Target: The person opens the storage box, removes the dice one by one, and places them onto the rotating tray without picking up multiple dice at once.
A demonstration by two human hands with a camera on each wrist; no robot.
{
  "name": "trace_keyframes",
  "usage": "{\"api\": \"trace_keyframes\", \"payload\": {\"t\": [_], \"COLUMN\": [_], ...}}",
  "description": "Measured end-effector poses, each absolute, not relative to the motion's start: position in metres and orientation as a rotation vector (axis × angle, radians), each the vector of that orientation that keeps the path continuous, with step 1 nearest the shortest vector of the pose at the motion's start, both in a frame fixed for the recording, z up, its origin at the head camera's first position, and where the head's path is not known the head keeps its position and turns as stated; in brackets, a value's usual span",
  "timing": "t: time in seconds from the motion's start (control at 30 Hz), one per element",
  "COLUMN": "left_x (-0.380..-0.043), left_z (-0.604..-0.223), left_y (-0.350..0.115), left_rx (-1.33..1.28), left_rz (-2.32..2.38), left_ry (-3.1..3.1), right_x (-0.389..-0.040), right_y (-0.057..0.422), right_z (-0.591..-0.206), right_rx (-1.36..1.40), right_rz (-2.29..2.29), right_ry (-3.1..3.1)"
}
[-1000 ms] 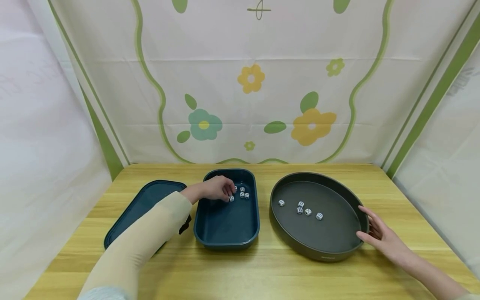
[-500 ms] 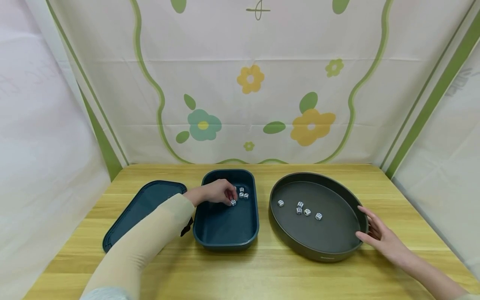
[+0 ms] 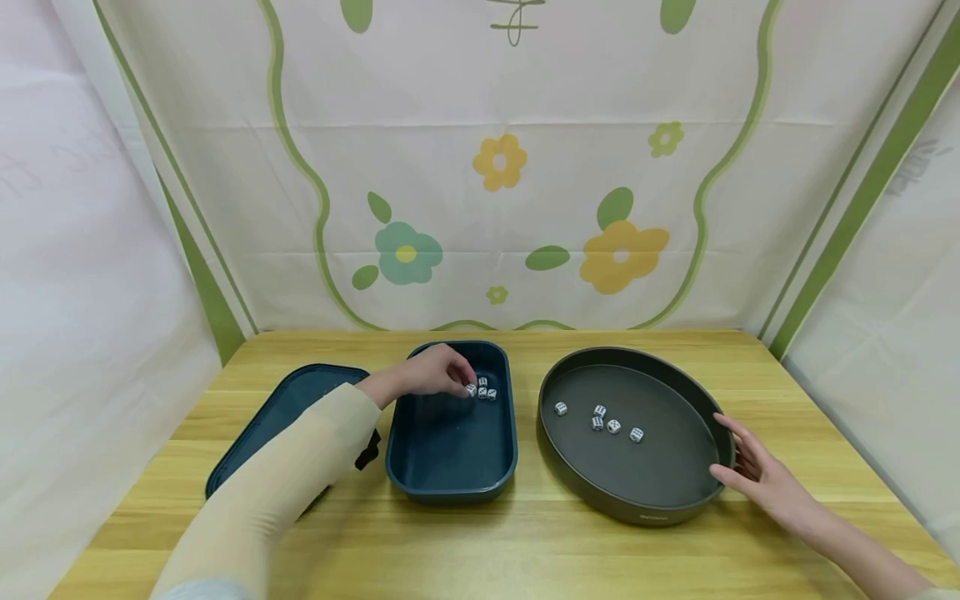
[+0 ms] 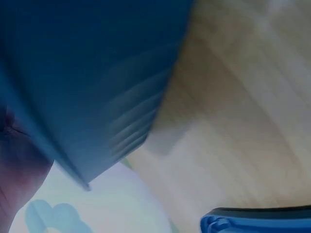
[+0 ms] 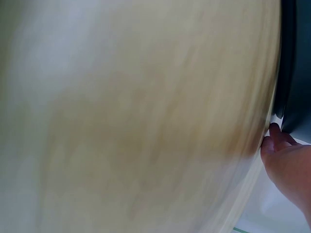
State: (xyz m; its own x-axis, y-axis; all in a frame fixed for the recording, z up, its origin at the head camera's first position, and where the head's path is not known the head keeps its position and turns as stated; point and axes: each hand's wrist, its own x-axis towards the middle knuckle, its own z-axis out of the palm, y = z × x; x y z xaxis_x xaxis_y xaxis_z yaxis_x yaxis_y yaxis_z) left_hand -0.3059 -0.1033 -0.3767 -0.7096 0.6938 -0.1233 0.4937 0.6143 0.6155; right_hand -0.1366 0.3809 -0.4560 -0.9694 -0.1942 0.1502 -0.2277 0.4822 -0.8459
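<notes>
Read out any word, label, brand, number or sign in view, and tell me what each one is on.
No text can be read for certain.
Round pan: a small light marking on its front outer wall, too small to read.
Back cloth: script-like strokes, cut off at the top.
Left cloth: faint writing, too blurred.
Right cloth: faint grey marks, unreadable.
Dice: pips, no digits.

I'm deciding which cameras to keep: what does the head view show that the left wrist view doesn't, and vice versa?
Only the head view shows the small white dice, the round dark grey pan and the right hand.

Only the left wrist view shows faint ridges on the outer wall of the dark blue rectangular box.

Both share that box, the left hand, flat dark blue lid, wooden table and white floral cloth.
</notes>
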Motion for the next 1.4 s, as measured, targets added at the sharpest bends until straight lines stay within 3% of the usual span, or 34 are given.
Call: {"api": "trace_keyframes", "payload": {"t": [0.77,1.4], "left_x": [-0.304,-0.313], "left_z": [-0.326,-0.353], "left_y": [-0.017,0.062], "left_rx": [1.084,1.082], "left_rz": [0.895,0.865], "left_ry": [2.354,2.403], "right_x": [-0.138,-0.138], "right_y": [0.383,0.384], "right_z": [-0.459,-0.457], "right_rx": [0.388,0.411], "right_rz": [1.526,1.574], "right_ry": [-2.669,-2.648]}}
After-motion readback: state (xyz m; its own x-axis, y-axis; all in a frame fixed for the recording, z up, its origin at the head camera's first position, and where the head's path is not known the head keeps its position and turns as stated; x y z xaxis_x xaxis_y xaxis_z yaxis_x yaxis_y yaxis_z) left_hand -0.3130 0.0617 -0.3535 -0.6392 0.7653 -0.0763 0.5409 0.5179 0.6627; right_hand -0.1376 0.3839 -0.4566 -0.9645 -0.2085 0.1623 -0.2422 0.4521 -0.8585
